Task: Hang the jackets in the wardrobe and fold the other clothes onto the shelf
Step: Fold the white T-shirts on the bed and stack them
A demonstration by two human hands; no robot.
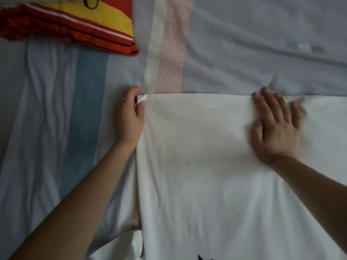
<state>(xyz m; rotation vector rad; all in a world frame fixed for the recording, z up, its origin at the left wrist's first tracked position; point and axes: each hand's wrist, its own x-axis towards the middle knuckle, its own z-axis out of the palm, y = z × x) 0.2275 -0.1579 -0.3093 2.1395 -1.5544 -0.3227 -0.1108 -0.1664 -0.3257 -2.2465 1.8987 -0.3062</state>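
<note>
A white garment [202, 166] lies spread flat on the bed, its straight far edge running across the middle of the view. A small black print shows at its near edge. My left hand [129, 115] pinches the garment's far left corner between thumb and fingers. My right hand [277, 124] lies flat on the cloth near the far edge, fingers straight and spread, slightly blurred.
The bed sheet [244, 44] is pale lilac with blue, white and pink stripes and is wrinkled. A red, orange and yellow folded fabric item [78, 25] sits at the far left of the bed.
</note>
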